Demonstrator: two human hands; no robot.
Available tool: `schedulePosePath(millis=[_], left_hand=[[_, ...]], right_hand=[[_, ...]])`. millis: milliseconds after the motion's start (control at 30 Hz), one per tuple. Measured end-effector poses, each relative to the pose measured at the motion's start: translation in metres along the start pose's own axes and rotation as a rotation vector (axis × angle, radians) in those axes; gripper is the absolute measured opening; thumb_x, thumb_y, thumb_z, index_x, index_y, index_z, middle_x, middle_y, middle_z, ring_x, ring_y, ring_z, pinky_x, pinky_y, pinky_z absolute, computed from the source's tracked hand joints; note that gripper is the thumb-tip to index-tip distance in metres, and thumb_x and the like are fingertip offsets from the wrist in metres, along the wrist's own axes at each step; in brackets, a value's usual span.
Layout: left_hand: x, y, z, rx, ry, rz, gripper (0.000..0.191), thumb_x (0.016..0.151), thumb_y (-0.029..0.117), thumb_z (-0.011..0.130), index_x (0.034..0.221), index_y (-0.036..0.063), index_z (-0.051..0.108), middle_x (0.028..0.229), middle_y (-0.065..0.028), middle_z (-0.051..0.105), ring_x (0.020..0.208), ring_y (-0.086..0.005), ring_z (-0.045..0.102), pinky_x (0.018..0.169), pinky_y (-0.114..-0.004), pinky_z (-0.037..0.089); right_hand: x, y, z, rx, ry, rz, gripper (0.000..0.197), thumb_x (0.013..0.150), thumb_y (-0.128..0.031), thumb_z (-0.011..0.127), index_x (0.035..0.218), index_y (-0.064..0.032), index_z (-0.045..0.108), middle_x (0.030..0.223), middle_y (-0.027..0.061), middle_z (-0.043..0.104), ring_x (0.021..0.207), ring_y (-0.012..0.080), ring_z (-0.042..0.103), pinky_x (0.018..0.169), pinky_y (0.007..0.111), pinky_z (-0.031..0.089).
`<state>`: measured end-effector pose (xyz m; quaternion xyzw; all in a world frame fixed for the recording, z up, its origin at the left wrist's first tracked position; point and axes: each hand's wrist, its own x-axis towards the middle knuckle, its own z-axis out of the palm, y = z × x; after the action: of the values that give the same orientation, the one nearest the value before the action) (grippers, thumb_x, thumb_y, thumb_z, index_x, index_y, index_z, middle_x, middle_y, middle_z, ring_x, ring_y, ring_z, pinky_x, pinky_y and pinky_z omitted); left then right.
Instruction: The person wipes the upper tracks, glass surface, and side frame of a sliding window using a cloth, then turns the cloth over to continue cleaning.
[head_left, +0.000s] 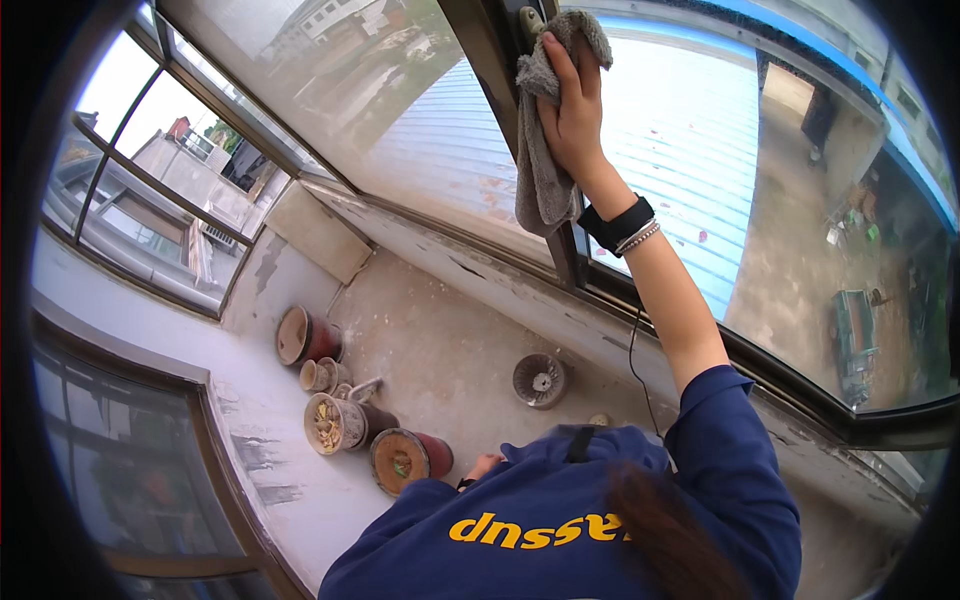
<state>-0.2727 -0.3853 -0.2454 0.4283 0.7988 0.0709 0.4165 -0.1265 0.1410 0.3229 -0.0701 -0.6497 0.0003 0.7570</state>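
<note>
My right hand (577, 124) is raised high and grips a grey terry cloth (541, 176), pressed against the dark metal window frame (499, 82) beside a pale latch (532, 21). Part of the cloth is bunched over the fingers and the rest hangs down along the frame. A black band and a beaded bracelet are on that wrist. My left hand (487, 465) is low, mostly hidden by the blue shirt; whether it holds anything does not show. Window panes (675, 135) stand on both sides of the frame, with a blue corrugated roof outside.
Several plant pots stand on the dusty floor by the left wall, among them a red pot with soil (405, 461) and one with dry leaves (330, 424). A ribbed round pot (540, 381) sits nearer the sill (465, 266). A thin black cable (634, 360) hangs below the window.
</note>
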Motion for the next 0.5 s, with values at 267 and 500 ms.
schedulePosePath(millis=[267,500], left_hand=[[-0.028,-0.008,-0.021,-0.362,-0.068,-0.434,0.028,0.080,0.025,0.056,0.095,0.0033,0.065,0.096,-0.0148,0.064,0.090,-0.0238,0.061,0.080,-0.031,0.046],[-0.027,0.004,-0.021,-0.301,-0.076,-0.366,0.027,0.081,0.023,0.054,0.097,0.0025,0.064,0.096,-0.0141,0.064,0.088,-0.0231,0.061,0.078,-0.031,0.047]], right_hand=[[-0.093,0.000,-0.036,0.017,-0.297,0.191,0.056,0.070,0.007,0.053,0.124,-0.0053,0.045,0.124,0.0205,0.042,0.114,0.0399,0.042,0.094,0.041,0.037],[-0.168,-0.014,-0.077,-0.005,-0.564,0.421,0.058,0.071,0.009,0.050,0.127,-0.0053,0.041,0.125,0.0210,0.042,0.113,0.0389,0.042,0.093,0.040,0.039]])
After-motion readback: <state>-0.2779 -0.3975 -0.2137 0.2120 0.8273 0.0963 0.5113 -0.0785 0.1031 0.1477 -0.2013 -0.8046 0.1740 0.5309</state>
